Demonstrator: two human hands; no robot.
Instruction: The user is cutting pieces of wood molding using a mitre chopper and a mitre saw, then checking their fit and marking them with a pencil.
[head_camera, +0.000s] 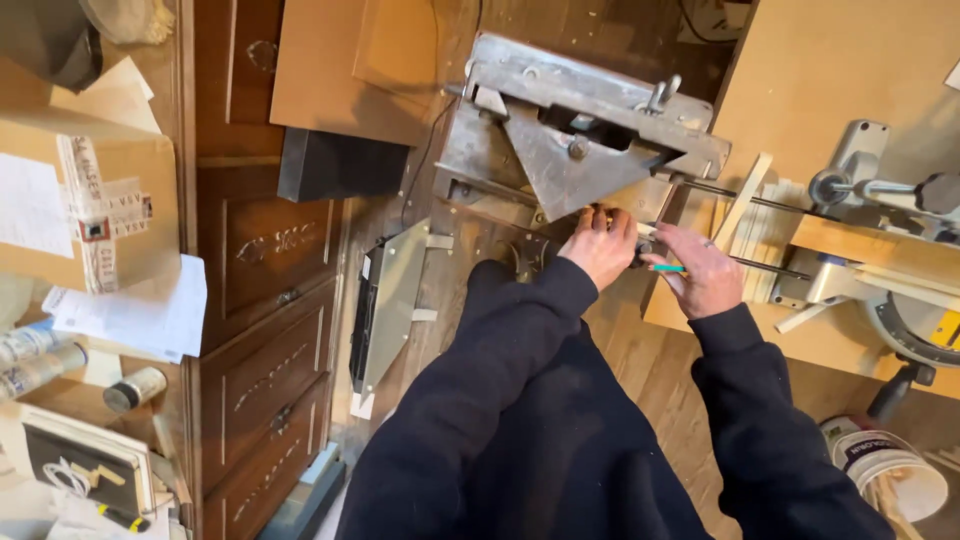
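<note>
Metal jig (580, 130) at upper centre: left hand (600, 245) curls against its lower edge, right hand (705, 270) beside it pinches a teal pencil (664, 268).

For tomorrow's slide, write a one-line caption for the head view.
Both hands, left hand and right hand holding a teal pencil, work at a metal cutting jig beside a mitre saw.

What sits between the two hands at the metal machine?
In the head view, a teal pencil held by the right hand; the left hand rests at the metal machine.
</note>
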